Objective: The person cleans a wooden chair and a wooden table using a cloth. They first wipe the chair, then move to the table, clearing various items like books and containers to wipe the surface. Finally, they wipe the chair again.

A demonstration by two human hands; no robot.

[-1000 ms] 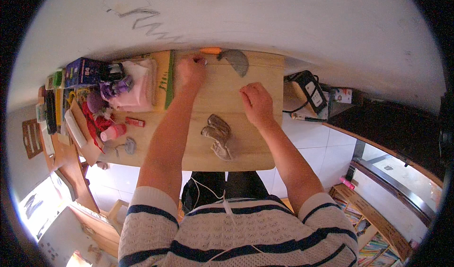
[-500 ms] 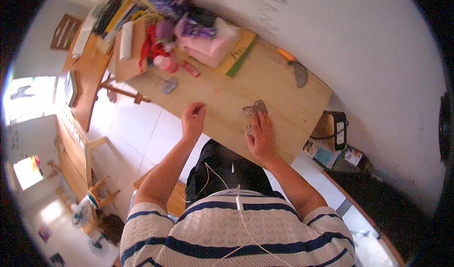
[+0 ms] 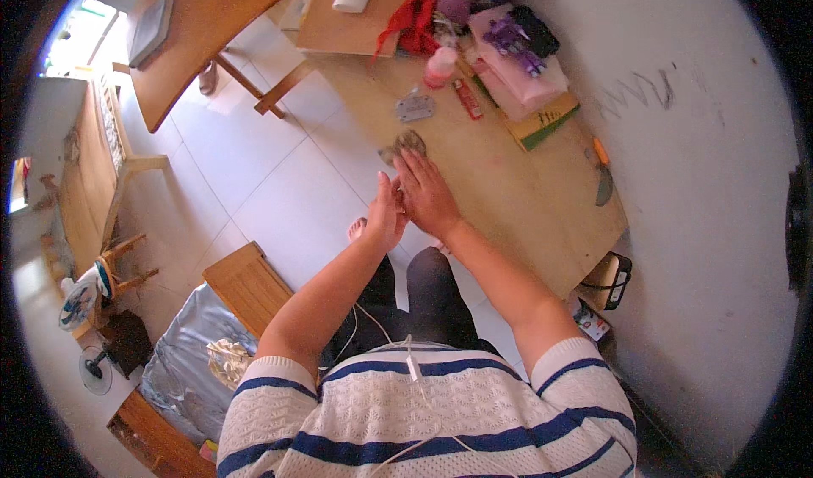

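Observation:
A crumpled grey-brown cloth (image 3: 410, 143) lies at the left edge of the light wooden table (image 3: 525, 215). My right hand (image 3: 430, 197) presses on it, fingers stretched forward over the cloth and partly hiding it. Close against the right hand, at the table's edge, my left hand (image 3: 385, 214) is held on its side with fingers extended. I see nothing held in it, though its palm side is partly hidden. Just beyond the cloth lie a small grey plate (image 3: 415, 106) and a red tube (image 3: 467, 99), with a pink bottle (image 3: 440, 66) behind them.
An orange-handled blade (image 3: 602, 173) lies along the wall side. Pink packages (image 3: 521, 76), a yellow-green book (image 3: 549, 121) and red cloth (image 3: 415, 22) crowd the far end. Left of the table are a tiled floor (image 3: 246, 152), a brown desk (image 3: 199, 33) and a wooden bench (image 3: 89, 173).
My right hand has moved the cloth leftward to the table's edge. My left hand has come in beside it, its curled fingers now straightened. My view has turned and shifted left.

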